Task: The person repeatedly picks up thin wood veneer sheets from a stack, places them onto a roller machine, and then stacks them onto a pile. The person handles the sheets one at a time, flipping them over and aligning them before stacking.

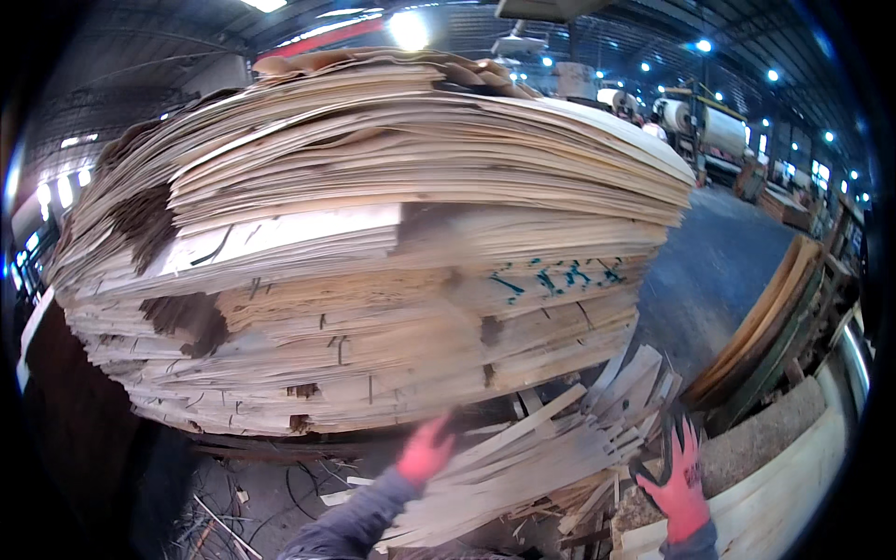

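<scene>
A tall stack of thin wood veneer sheets (411, 177) fills the middle, its layered edges facing me. My left hand (427, 452), in a red glove, is in front of the stack's lower edge; its fingers are smeared by motion. My right hand (681, 481), in a red glove with dark fingertips, has its fingers spread and holds nothing. It is above the right side of a heap of loose veneer strips (541, 467). The left hand is nearest to the heap's left side, and whether it touches a strip cannot be made out.
Curved wood sheets (761, 313) lean at the right, and a pale board (784, 495) lies below them. Scraps and thin strips litter the floor (271, 495) at lower left. Large rolls (723, 131) and machinery stand far back on the right.
</scene>
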`<state>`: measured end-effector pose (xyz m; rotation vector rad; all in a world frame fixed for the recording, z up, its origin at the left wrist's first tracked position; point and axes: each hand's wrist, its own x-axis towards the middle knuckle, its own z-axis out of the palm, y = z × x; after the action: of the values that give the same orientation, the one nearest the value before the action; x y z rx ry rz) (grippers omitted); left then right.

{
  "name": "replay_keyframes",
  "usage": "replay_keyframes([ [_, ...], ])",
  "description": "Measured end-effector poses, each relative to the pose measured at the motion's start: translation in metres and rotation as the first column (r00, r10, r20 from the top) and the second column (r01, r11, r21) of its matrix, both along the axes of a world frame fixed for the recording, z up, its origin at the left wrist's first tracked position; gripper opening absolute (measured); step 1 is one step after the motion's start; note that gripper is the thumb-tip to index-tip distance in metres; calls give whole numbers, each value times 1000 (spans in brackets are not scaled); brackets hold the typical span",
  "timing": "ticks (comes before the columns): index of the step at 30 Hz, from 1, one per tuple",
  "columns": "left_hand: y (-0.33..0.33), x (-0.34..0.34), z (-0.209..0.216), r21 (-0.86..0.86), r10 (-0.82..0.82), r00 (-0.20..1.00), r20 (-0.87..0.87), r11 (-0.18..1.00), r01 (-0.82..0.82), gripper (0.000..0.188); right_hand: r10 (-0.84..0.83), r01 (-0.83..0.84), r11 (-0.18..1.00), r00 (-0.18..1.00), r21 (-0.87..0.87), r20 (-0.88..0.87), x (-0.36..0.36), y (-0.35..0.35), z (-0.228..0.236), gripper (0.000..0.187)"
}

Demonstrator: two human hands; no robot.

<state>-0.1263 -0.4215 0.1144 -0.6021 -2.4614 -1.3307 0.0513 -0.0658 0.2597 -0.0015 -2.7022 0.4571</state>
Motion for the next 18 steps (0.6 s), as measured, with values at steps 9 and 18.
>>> replay_keyframes([
  [9, -144, -39, 165, -114, 279, 692, -666, 878, -465, 51, 384, -245, 914, 780, 324, -494, -210, -92, 150, 84],
  [18, -180, -151, 261, -193, 290, 470, -834, 644, -740, 65, -52, 311, 902, 769, 300, -638, -450, -172, 348, 92],
])
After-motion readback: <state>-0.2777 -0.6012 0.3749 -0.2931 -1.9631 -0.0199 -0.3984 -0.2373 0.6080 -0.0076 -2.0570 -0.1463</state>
